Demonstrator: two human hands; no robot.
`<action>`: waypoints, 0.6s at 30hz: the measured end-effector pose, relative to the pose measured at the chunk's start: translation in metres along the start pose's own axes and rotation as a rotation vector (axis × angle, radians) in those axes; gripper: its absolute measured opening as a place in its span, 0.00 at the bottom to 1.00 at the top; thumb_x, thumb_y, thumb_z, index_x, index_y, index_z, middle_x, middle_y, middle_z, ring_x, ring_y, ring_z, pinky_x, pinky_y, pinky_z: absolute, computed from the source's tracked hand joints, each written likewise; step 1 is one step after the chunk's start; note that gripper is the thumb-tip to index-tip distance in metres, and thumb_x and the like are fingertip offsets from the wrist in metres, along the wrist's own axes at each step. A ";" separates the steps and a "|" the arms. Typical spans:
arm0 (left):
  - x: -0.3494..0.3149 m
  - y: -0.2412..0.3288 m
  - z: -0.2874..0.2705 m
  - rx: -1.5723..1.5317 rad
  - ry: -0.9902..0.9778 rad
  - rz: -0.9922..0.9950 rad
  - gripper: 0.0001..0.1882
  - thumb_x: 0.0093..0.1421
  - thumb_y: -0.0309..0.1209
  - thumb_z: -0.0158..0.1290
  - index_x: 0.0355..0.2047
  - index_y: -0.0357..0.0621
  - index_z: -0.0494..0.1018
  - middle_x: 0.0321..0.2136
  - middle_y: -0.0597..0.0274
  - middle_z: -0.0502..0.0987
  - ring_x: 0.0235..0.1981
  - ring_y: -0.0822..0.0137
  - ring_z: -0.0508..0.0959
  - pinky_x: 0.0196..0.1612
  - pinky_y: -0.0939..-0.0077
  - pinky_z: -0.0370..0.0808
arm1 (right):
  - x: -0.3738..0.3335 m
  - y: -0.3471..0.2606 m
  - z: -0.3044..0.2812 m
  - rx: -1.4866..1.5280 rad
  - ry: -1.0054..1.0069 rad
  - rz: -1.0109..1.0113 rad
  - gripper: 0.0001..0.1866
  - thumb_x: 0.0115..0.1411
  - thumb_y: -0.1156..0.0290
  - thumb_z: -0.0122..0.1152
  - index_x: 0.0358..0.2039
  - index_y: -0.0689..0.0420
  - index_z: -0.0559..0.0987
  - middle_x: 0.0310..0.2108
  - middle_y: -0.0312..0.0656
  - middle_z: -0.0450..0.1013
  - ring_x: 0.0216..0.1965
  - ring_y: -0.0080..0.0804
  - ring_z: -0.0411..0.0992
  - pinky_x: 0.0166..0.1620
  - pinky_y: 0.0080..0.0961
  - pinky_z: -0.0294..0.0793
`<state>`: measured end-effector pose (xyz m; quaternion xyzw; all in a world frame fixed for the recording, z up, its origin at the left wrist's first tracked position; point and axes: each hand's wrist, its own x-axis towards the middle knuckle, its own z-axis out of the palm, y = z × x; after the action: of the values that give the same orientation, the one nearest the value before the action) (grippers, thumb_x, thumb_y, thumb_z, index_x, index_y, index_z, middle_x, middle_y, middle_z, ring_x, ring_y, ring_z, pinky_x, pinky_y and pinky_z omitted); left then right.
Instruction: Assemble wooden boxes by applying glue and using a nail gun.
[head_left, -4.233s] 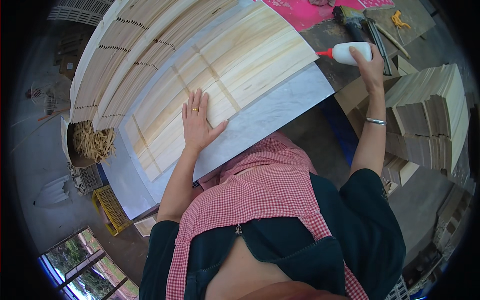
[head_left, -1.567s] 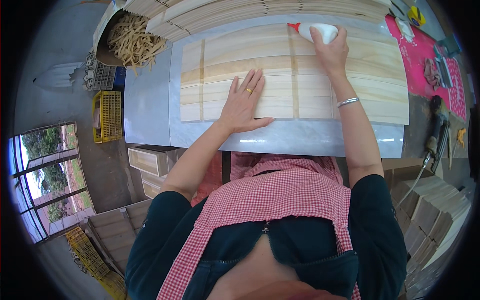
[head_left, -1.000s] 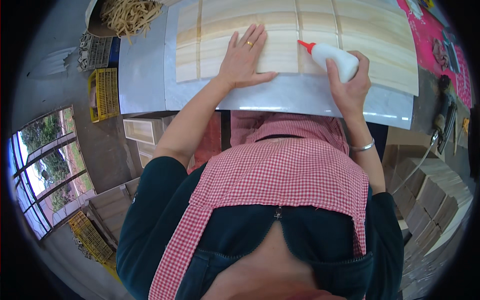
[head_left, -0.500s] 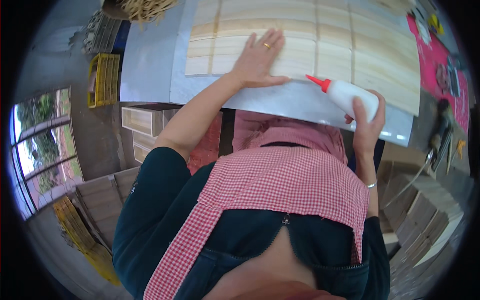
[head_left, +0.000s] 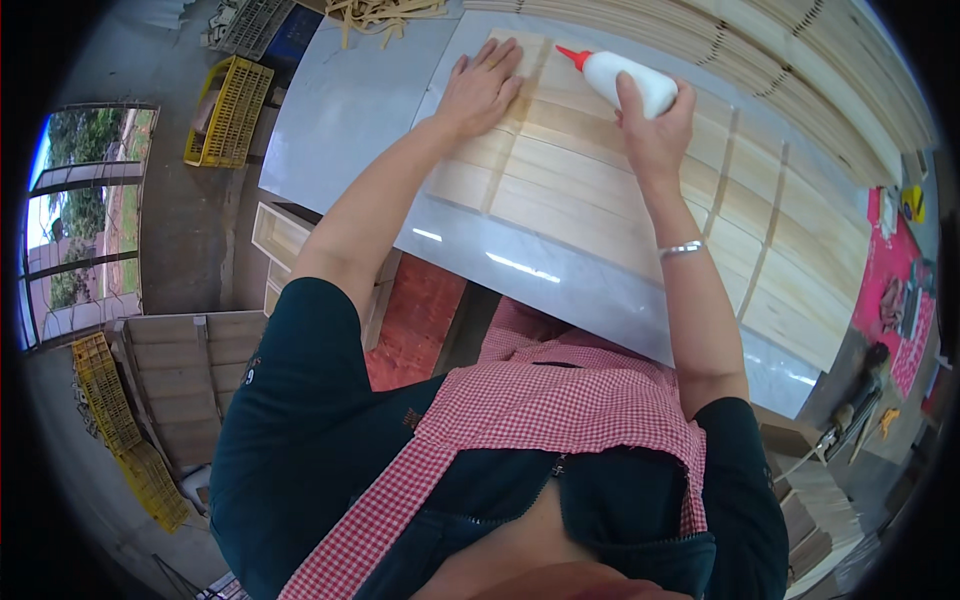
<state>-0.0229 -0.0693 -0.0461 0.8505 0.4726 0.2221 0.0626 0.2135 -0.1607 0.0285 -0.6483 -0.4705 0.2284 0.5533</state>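
Observation:
Grooved pale wooden boards (head_left: pixel 580 200) lie side by side on a grey metal-topped table (head_left: pixel 345 130). My left hand (head_left: pixel 482 90) rests flat on their far left part, fingers stretched out. In my right hand (head_left: pixel 657 135) is a white squeeze bottle (head_left: pixel 632 82) with a red pointed nozzle, held tilted over the boards. Its tip points left, near the far end of the leftmost groove. Whether the nozzle touches the wood I cannot tell.
Long stacked wooden strips (head_left: pixel 760 65) line the table's far side. Thin wood offcuts (head_left: pixel 385 18) lie at the far left. A yellow crate (head_left: pixel 232 112) stands left of the table, wooden drawer-like boxes (head_left: pixel 280 232) below its edge. Tools lie near a pink cloth (head_left: pixel 880 270) at right.
Both hands have moved farther over the boards. My right hand has carried the bottle up and left, from the near edge to the far part. My left hand has shifted left along the wood.

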 end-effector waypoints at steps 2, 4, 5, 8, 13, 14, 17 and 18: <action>0.002 0.005 0.002 0.001 -0.012 -0.018 0.27 0.70 0.41 0.41 0.67 0.49 0.64 0.70 0.65 0.62 0.72 0.58 0.57 0.69 0.51 0.54 | 0.014 0.003 0.011 -0.051 0.029 -0.029 0.36 0.58 0.50 0.69 0.53 0.64 0.65 0.40 0.55 0.74 0.34 0.46 0.77 0.41 0.37 0.78; 0.002 0.015 -0.002 -0.013 0.009 -0.028 0.26 0.70 0.41 0.41 0.66 0.50 0.65 0.69 0.68 0.63 0.72 0.59 0.58 0.69 0.50 0.54 | 0.024 0.000 0.016 -0.153 0.078 -0.093 0.34 0.58 0.52 0.70 0.52 0.64 0.66 0.39 0.56 0.75 0.34 0.48 0.77 0.41 0.37 0.78; 0.002 0.021 -0.004 -0.021 0.019 -0.031 0.25 0.70 0.41 0.42 0.65 0.50 0.66 0.69 0.69 0.64 0.72 0.60 0.58 0.70 0.49 0.54 | 0.026 -0.002 0.015 -0.204 0.105 -0.126 0.34 0.58 0.52 0.70 0.51 0.64 0.66 0.39 0.56 0.75 0.34 0.49 0.77 0.41 0.37 0.78; -0.001 0.033 -0.011 -0.022 0.031 -0.039 0.25 0.70 0.41 0.42 0.65 0.51 0.66 0.69 0.70 0.64 0.72 0.60 0.58 0.69 0.48 0.55 | 0.020 -0.010 0.012 -0.260 0.117 -0.156 0.33 0.58 0.54 0.70 0.51 0.64 0.67 0.38 0.55 0.75 0.34 0.49 0.77 0.41 0.37 0.78; -0.016 0.043 -0.017 -0.016 0.046 -0.048 0.25 0.70 0.40 0.41 0.65 0.52 0.66 0.68 0.70 0.64 0.71 0.60 0.58 0.69 0.47 0.55 | -0.016 -0.023 0.001 -0.270 0.066 -0.158 0.31 0.57 0.55 0.70 0.49 0.64 0.68 0.36 0.53 0.75 0.33 0.48 0.77 0.40 0.37 0.77; -0.019 0.040 -0.014 -0.021 0.048 -0.049 0.25 0.70 0.40 0.41 0.66 0.52 0.66 0.69 0.70 0.64 0.71 0.60 0.58 0.69 0.45 0.55 | -0.027 -0.023 0.000 -0.260 0.047 -0.161 0.30 0.57 0.56 0.71 0.49 0.64 0.68 0.36 0.53 0.75 0.33 0.48 0.77 0.39 0.37 0.77; -0.025 0.029 -0.009 -0.034 0.046 -0.060 0.25 0.70 0.40 0.41 0.66 0.53 0.65 0.69 0.71 0.64 0.72 0.60 0.58 0.68 0.43 0.55 | -0.054 -0.023 -0.001 -0.242 0.003 -0.161 0.30 0.57 0.57 0.71 0.49 0.63 0.68 0.35 0.51 0.75 0.32 0.47 0.76 0.39 0.36 0.77; -0.023 0.025 -0.009 -0.062 0.027 -0.041 0.27 0.69 0.42 0.42 0.67 0.49 0.63 0.69 0.64 0.63 0.71 0.56 0.57 0.68 0.43 0.55 | -0.061 -0.021 -0.002 -0.247 -0.009 -0.171 0.29 0.57 0.58 0.71 0.49 0.63 0.68 0.35 0.51 0.75 0.32 0.47 0.76 0.38 0.36 0.77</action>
<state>-0.0179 -0.1032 -0.0377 0.8351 0.4840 0.2468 0.0869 0.1802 -0.2153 0.0349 -0.6681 -0.5509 0.1236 0.4846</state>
